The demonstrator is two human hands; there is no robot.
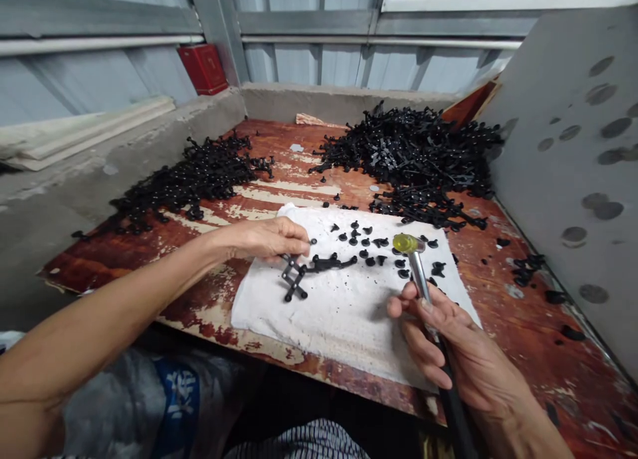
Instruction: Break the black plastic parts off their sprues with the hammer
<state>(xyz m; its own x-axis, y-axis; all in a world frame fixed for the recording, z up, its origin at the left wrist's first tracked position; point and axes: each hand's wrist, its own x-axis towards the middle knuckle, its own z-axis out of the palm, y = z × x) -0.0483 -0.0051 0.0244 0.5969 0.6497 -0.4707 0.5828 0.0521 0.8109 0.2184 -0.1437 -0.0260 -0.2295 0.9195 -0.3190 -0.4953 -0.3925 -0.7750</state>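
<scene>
My left hand [272, 238] is closed, with its fingertips pinching the upper end of a black criss-cross linkage [293, 276] over a white cloth [329, 319]. A dark, bar-like black part [333, 262] lies just to the right of that linkage. In my right hand [461, 336] is a small mallet [420, 278] with a translucent yellow face, a shiny metal neck and a black grip. Its head is raised above the right part of the cloth. Several small round black stemmed pieces [369, 261] are scattered on the cloth between the hands.
A large heap of black linkages [413, 150] covers the back right of the worn red-brown tabletop [294, 157]. Another black pile [184, 180] stretches along the left edge. A grey spotted panel [563, 153] stands on the right. A red box [203, 68] sits on the concrete ledge.
</scene>
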